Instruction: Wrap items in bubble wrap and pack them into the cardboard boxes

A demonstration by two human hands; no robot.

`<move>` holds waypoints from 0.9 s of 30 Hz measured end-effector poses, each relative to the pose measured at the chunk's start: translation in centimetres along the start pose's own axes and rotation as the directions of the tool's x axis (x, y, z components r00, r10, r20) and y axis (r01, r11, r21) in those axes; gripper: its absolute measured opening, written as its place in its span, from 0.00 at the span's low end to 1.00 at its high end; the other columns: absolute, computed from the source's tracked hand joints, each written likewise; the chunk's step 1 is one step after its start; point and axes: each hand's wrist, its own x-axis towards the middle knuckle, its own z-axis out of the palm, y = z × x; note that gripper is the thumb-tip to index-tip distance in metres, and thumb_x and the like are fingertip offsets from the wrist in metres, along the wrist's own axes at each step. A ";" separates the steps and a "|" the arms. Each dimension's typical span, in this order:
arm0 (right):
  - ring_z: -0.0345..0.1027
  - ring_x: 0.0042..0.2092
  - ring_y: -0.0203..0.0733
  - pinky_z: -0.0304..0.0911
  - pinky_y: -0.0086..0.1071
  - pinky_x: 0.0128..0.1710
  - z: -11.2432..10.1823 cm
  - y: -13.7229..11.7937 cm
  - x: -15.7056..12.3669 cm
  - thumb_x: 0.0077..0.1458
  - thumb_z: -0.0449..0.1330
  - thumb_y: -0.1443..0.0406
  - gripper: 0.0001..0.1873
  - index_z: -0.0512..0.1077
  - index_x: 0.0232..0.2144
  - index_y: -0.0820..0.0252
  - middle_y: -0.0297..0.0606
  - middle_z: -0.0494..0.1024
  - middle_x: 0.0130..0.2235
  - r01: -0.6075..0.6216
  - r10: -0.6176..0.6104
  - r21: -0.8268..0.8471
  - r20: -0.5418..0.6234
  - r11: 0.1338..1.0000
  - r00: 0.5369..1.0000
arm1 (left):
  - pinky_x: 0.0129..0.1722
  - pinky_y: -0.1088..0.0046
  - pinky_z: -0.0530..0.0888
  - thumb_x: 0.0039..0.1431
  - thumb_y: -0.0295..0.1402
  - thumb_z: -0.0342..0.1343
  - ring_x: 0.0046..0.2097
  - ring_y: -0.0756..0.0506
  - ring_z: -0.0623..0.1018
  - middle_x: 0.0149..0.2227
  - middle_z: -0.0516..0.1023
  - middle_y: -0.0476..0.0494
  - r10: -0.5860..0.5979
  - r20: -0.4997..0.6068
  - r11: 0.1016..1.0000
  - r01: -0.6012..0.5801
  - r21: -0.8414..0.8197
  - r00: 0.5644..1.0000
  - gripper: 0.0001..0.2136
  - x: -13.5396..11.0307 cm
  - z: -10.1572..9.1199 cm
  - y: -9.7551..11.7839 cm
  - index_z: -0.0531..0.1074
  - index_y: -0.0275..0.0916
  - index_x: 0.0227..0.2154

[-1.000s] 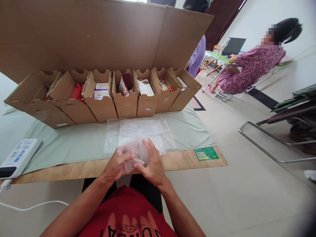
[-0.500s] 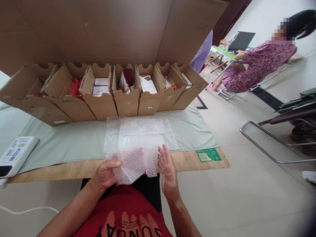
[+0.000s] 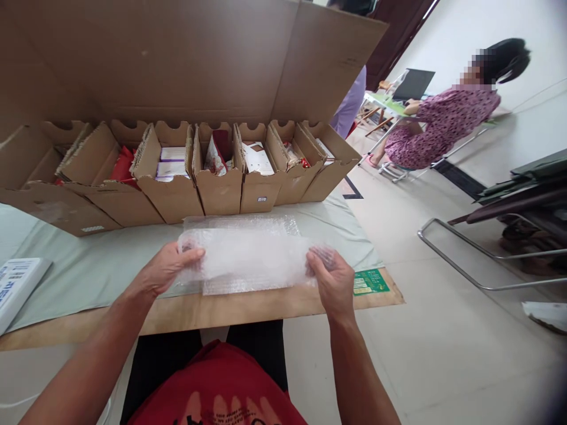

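A clear sheet of bubble wrap [image 3: 257, 257] is stretched sideways between my two hands, above the table's front edge. My left hand [image 3: 170, 265] grips its left end, thumb on top and fingers behind the plastic. At the other end my right hand [image 3: 332, 274] pinches the wrap in the same way. Under the held piece, more bubble wrap [image 3: 243, 222] lies on the pale green cloth [image 3: 133, 254]. Whether something lies inside or beneath the whitish middle of the wrap, I cannot tell.
Behind the wrap stands a row of several cardboard bins [image 3: 221, 192] holding small packets, backed by a tall cardboard panel [image 3: 177, 59]. A white device [image 3: 22, 286] lies at left, a green card [image 3: 371, 281] at the right corner. A person [image 3: 456, 118] sits at a far table.
My right hand has gone from open beside the wrap to gripping its right end. Both hands have moved apart and forward, and the wrap is now spread wide. The view has shifted slightly.
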 end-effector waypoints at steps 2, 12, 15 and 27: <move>0.69 0.29 0.41 0.67 0.33 0.30 1.3 0.9 2.9 0.57 0.62 0.51 0.17 0.75 0.35 0.59 0.36 0.77 0.29 0.036 -0.034 -0.137 0.012 0.990 0.999 | 0.30 0.72 0.70 0.47 0.42 0.65 0.26 0.47 0.73 0.23 0.75 0.48 0.081 -0.075 0.951 -0.054 0.303 0.994 0.12 2.1 -0.3 -0.1 0.73 0.40 0.24; 0.71 0.35 0.49 0.65 0.43 0.41 1.0 5.8 8.1 0.51 0.61 0.58 0.20 0.74 0.46 0.61 0.45 0.80 0.40 0.182 -0.238 -0.553 -0.030 0.813 0.971 | 0.49 0.50 0.71 0.60 0.34 0.52 0.52 0.27 0.76 0.51 0.76 0.24 0.457 -0.119 0.251 0.000 0.968 0.882 0.27 2.6 0.9 -3.0 0.65 0.30 0.62; 0.71 0.33 0.47 0.66 0.43 0.41 -1.3 2.5 10.6 0.57 0.58 0.60 0.14 0.76 0.42 0.60 0.45 0.80 0.40 0.352 -0.427 -0.584 0.010 0.731 0.904 | 0.55 0.45 0.70 0.63 0.34 0.50 0.62 0.24 0.68 0.60 0.70 0.20 0.621 0.102 0.081 -0.193 0.978 0.777 0.23 2.4 2.7 -3.5 0.69 0.30 0.58; 0.67 0.22 0.22 0.56 0.22 0.29 7.3 -10.4 28.3 0.56 0.58 0.61 0.21 0.74 0.17 0.72 0.26 0.74 0.18 0.560 -0.423 -0.454 0.373 0.694 0.826 | 0.68 0.44 0.55 0.64 0.44 0.55 0.70 0.31 0.60 0.69 0.63 0.33 0.480 0.498 -0.020 -0.558 0.830 0.723 0.26 4.5 8.5 -9.0 0.67 0.43 0.63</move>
